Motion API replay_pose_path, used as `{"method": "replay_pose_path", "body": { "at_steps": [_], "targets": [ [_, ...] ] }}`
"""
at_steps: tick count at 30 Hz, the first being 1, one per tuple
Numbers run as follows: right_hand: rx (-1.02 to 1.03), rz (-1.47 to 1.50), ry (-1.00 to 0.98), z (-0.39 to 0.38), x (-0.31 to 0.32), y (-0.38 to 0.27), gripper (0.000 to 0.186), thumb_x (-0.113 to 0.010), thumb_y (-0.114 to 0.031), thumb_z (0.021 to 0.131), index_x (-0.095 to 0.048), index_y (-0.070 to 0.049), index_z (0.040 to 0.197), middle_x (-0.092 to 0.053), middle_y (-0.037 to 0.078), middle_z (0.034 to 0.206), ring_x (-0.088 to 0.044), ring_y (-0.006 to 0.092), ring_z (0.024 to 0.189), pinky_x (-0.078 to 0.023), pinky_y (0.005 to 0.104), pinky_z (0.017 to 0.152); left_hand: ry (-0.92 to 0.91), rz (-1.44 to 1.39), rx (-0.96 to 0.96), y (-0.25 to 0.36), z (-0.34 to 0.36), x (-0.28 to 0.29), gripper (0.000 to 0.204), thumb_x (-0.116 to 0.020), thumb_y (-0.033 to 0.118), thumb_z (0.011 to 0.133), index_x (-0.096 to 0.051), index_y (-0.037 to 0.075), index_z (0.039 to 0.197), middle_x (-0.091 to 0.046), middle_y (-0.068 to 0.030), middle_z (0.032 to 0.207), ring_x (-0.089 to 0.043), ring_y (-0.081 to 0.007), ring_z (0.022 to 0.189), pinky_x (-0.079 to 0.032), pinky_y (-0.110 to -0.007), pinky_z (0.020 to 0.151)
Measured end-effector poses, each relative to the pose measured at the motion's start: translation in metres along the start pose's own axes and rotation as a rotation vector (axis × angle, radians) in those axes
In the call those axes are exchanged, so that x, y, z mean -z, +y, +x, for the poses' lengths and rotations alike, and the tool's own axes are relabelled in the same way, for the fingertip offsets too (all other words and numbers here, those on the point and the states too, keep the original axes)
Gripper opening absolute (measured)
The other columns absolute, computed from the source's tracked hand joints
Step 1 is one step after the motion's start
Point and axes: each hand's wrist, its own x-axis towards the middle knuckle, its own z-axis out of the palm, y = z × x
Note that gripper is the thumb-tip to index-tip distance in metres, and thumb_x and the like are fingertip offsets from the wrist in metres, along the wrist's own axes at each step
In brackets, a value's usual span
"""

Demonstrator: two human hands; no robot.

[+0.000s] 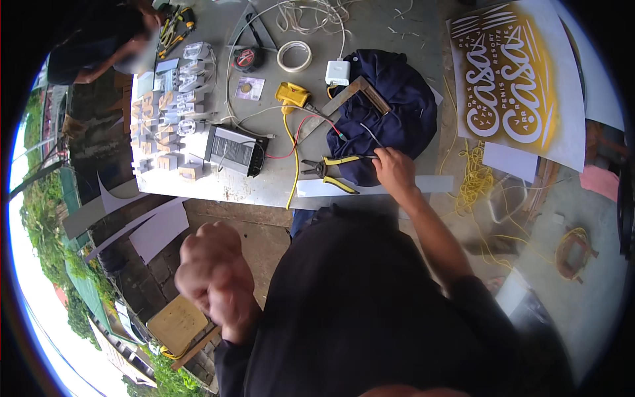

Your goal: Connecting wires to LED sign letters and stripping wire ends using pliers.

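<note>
The right hand is at a thin grey cable over the navy cloth, its grip unclear, the left hand too blurred to judge, and a sideways tug could snag the adjacent yellow-handled wire strippers.

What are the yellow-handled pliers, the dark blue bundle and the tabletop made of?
Yellow-handled pliers: probably steel, given the dark jaws; the smooth yellow grips suggest plastic or rubber.
Dark blue bundle: matte fabric, judging by its soft folds; I can't tell which fibre.
Tabletop: perhaps sheet metal, from its grey, scuffed sheen.
</note>
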Motion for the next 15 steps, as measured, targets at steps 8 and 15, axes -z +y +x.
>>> {"method": "replay_pose_path", "body": {
  "at_steps": [8,15],
  "targets": [
    [-0.053,-0.156,-0.102,0.008,-0.006,0.004,0.008,-0.068,-0.015,0.090,-0.063,-0.008,0.090,-0.065,0.011,0.087,-0.068,0.0323,0.082,-0.056,0.0447,0.070,-0.164,-0.085,-0.309,0.098,0.049,-0.053,0.012,-0.070,0.010,0.084,-0.061,0.018,0.085,-0.050,0.0073,0.078,-0.049,-0.0050,0.068,-0.036,-0.025,0.065],
    [-0.032,-0.148,-0.130,0.008,0.000,0.007,0.007,-0.064,-0.011,0.090,-0.063,-0.007,0.084,-0.066,0.011,0.084,-0.069,0.0324,0.081,-0.057,0.0439,0.070,-0.252,0.208,-0.183,0.136,0.053,-0.101,0.008,-0.070,0.017,0.089,-0.066,0.012,0.094,-0.063,-0.0006,0.087,-0.059,-0.0103,0.074,-0.045,-0.027,0.067]
  ]
}}
